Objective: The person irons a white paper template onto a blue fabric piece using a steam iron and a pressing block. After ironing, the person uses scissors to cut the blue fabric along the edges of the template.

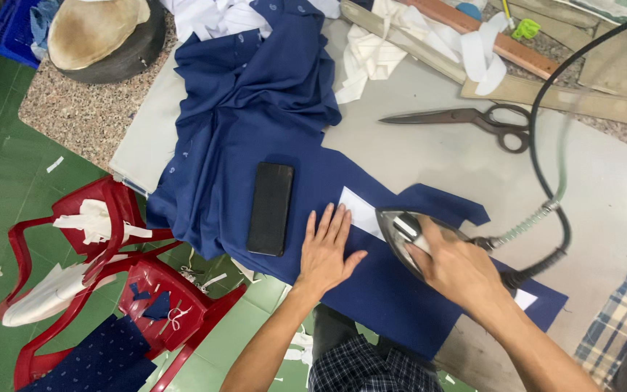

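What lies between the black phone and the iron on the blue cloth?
In the head view, the left hand lies flat on the dark blue cloth between the flat black phone and the grey iron, beside a white paper piece.

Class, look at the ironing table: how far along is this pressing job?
Done: navy fabric piece is cut and laid flat. In hand: right hand holds the iron on it by a white strip; left hand flattens the cloth. Left: bunched navy shirt lies unpressed.

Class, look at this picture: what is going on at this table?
A person presses dark blue fabric on a padded table. The right hand grips an iron over a white strip; the left hand lies flat on the cloth. A black phone rests on the fabric, scissors farther off.
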